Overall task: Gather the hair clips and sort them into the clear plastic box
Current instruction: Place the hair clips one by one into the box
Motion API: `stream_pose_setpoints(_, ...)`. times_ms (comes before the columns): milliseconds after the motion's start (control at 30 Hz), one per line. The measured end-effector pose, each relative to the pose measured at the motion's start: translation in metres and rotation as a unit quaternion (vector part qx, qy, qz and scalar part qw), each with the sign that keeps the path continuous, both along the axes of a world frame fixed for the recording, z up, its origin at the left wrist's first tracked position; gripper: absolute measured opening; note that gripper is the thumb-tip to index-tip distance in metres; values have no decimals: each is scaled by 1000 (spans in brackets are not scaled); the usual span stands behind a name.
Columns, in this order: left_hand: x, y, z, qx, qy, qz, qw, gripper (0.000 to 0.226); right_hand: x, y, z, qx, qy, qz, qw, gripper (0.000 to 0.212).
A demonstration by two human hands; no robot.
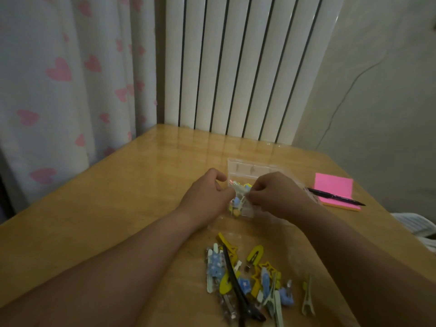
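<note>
In the middle of the frame our left hand (207,197) and right hand (276,197) meet, fingers curled, both pinching a small bundle of clips (240,194) in pale blue and yellow. We cannot tell whether it is wrapped. It hangs just over the clear plastic box (247,167), which lies open on the wooden surface (118,208). A loose pile of hair clips (254,274) sits at lower centre, a long black clip (236,279) across it. At right, a black pen (335,197) rests on pink sticky notes (332,187).
</note>
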State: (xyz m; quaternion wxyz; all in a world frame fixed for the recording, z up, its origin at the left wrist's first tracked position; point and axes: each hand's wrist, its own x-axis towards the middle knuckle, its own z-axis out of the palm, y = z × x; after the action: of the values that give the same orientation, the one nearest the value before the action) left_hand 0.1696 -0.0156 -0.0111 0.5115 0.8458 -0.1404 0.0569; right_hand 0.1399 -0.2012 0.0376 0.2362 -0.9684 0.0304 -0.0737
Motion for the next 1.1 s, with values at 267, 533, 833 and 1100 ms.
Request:
stream_pose_setpoints(267,2,0,-2,4,-2,0,1000,36,2,-6,2,27,43,-12,999,6)
stream_pose_setpoints(533,2,1,-2,4,-1,-7,1000,34,5,-5,4,13,84,-40,996,14)
stream_pose_setpoints(833,0,0,0,11,-1,1,1000,34,5,0,4,33,67,-23,997,7)
stream_pose_setpoints(1100,0,0,0,14,3,2,1000,34,0,-8,3,27,56,-17,998,7)
